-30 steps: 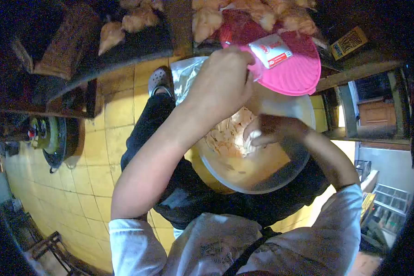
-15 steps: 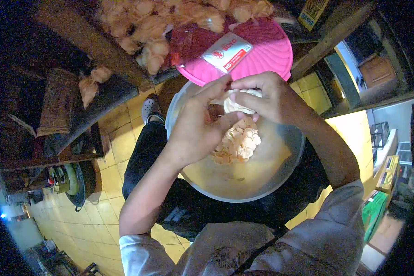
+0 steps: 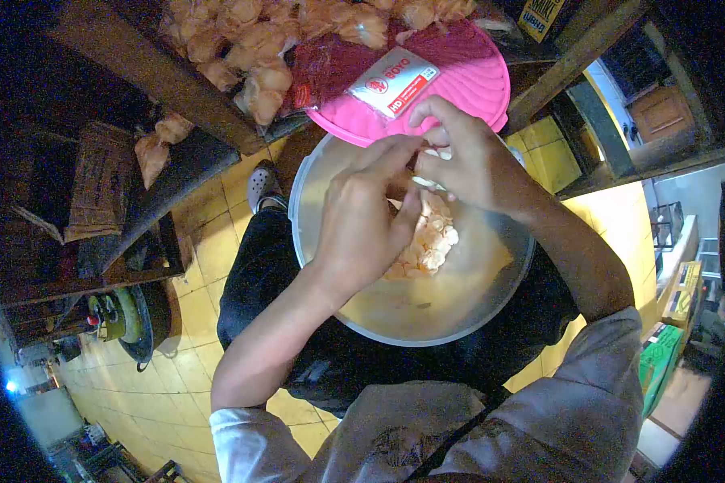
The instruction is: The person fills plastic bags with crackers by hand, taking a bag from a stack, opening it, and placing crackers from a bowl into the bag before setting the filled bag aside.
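Lap: a large clear plastic bowl (image 3: 467, 310) rests on the person's dark trousers, centre of the frame.
Bowl contents: a heap of pale orange crackers (image 3: 431, 241) lies toward the far side.
Left hand (image 3: 362, 221): over the bowl, fingers pinched narrow on a small white piece (image 3: 427, 182) above the heap.
Right hand (image 3: 467, 161): meets the left at the far rim, grip closed on the same piece.
Beyond the bowl: a pink round lid (image 3: 467, 88), upper centre, carries a white labelled packet (image 3: 397, 82).
Farthest: filled cracker bags (image 3: 258, 48) lie along the worktop, upper left.
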Motion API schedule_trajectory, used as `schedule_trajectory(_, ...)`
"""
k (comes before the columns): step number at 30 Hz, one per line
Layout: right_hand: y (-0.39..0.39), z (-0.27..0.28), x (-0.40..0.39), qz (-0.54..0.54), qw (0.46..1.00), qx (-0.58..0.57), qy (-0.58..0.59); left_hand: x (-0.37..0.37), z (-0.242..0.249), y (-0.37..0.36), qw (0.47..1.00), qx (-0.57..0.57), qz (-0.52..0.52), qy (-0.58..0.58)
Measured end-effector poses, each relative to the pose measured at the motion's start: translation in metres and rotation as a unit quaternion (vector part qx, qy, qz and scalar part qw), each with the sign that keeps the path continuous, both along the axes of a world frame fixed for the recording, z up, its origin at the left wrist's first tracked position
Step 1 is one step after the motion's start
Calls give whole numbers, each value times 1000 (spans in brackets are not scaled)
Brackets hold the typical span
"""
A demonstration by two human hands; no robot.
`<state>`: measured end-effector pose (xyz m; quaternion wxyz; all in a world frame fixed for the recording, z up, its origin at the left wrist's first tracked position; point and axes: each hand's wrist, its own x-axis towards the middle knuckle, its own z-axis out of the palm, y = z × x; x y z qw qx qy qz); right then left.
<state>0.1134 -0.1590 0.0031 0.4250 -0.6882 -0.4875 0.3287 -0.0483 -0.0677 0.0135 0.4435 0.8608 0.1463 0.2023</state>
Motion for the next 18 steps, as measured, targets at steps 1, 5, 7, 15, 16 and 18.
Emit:
schedule_trajectory(1, 0, -6, 0, -2, 996, 56, -67, 0, -3, -3, 1000, 0, 0, 1)
schedule_trajectory(5, -1, -8, -10, -14, 989, 80, -120, 4, -16, -5, 995, -95, -8, -37)
schedule_trajectory(7, -1, 10, -12, 34, 995, -33, 91, 5, -14, -1, 997, -72, 7, -35)
schedule_trajectory(15, -2, 2, 12, 59, 905, -68, 417, 1, -19, 12, 999, -43, 21, 27)
schedule_trajectory(16, -4, 6, 7, 60, 923, -62, 375, 1, -20, 13, 998, -45, 24, 29)
schedule_trajectory(18, -2, 5, -6, 54, 945, -36, 321, 0, -21, 9, 997, -75, -14, 7)
